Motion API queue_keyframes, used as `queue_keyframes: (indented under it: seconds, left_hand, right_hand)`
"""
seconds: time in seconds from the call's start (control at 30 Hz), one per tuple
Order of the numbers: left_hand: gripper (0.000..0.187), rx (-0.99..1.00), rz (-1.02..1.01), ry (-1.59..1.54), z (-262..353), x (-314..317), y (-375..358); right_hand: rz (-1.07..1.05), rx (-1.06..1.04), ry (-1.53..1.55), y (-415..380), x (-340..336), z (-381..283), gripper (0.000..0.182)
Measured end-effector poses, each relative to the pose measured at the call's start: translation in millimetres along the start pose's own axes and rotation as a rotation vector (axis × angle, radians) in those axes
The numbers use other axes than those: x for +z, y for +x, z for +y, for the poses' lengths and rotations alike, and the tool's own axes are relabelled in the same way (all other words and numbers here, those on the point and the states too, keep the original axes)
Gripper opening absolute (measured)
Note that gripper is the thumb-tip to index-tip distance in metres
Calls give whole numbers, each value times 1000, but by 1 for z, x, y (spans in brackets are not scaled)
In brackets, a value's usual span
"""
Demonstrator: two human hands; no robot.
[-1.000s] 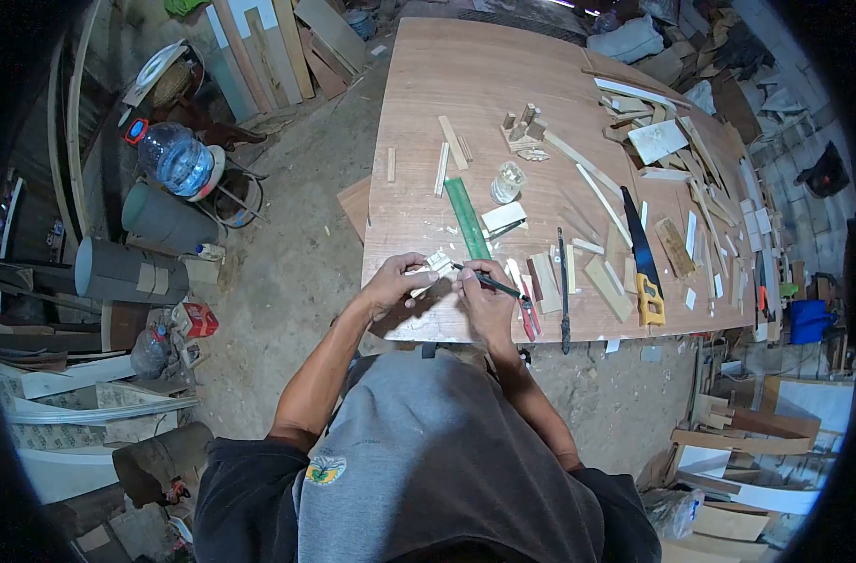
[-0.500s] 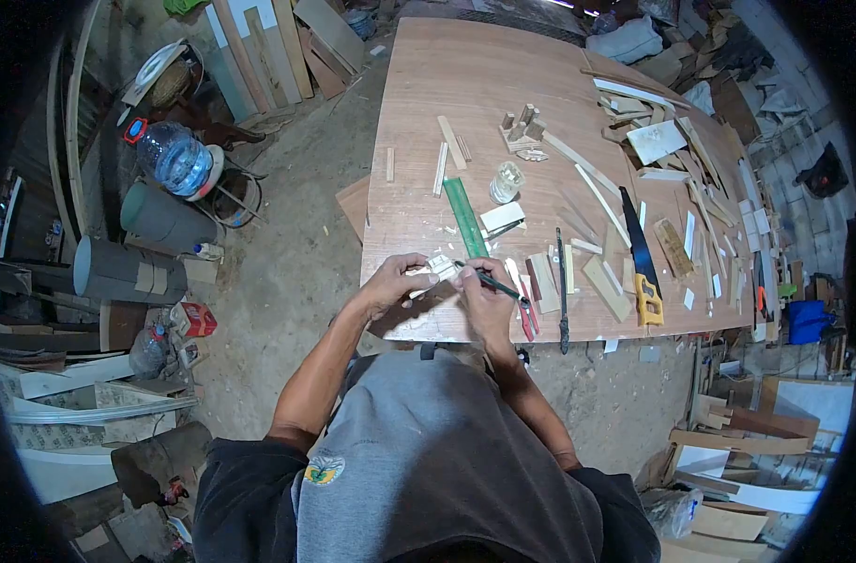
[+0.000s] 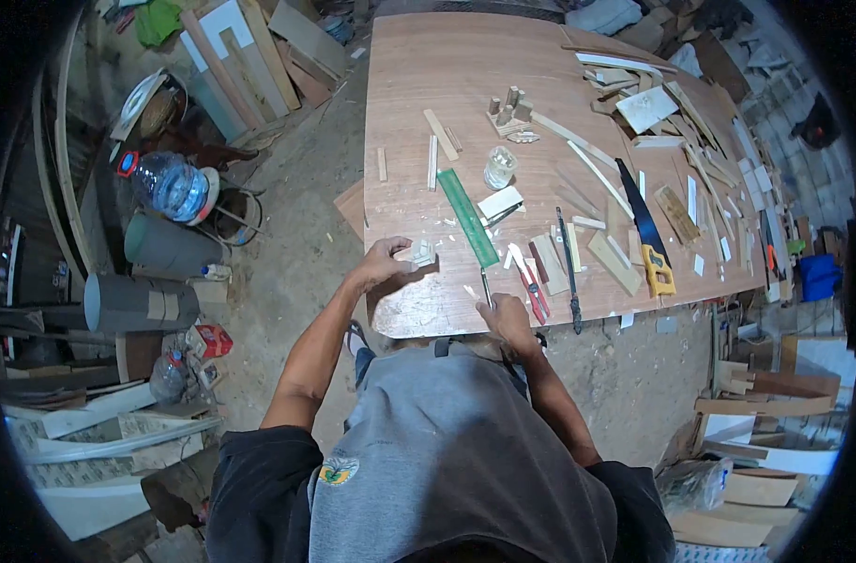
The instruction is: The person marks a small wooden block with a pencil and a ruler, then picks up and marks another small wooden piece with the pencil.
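Observation:
Near the table's front left, my left hand (image 3: pixel 383 265) grips a small pale wooden piece (image 3: pixel 423 253) by its left side, thumb and fingers closed on it. My right hand (image 3: pixel 510 321) is low at the front edge, its fingers closed around the lower end of a slim dark pen-like tool (image 3: pixel 486 284). The tool's far tip points toward the end of a green ruler (image 3: pixel 467 219). Just right of that hand lies a red-handled tool (image 3: pixel 534 289), beside a long black bar-like tool (image 3: pixel 569 258).
A glass jar (image 3: pixel 500 169) and a small wooden assembly with upright posts (image 3: pixel 509 114) stand farther back on the table (image 3: pixel 418 66). A yellow-handled handsaw (image 3: pixel 645 220) lies to the right, near piled wood offcuts (image 3: pixel 645 108). A water bottle (image 3: pixel 170 183) stands off the table's left side.
My right hand has drawn away from the wooden piece, down toward the table's front edge with the slim tool. My left hand has shifted slightly left, keeping the piece. The view has tilted a little.

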State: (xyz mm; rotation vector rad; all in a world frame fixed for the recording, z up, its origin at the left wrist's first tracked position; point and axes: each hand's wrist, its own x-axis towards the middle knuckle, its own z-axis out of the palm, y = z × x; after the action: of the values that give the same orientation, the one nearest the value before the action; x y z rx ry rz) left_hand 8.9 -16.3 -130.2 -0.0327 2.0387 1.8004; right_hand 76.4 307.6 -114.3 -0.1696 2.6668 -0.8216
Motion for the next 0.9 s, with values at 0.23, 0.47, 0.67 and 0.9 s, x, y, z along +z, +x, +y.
queue_keyframes:
  seconds: [0.23,0.47,0.67,0.9]
  left_hand:
    - [51,-98,-145,92,5,-18,16]
    - [50,-133,-244,30,26,-21,12]
    - [52,-163,-328,7,34,-26,10]
    - [50,-2,-283,353,21,-29,25]
  right_hand:
    - [31,16,3,0,21,19,41]
    - [68,-34,-74,-5,18,18,40]
    - [80,-58,-81,-6,15,16,39]
    - [56,-21,-81,-7,13,13,39]
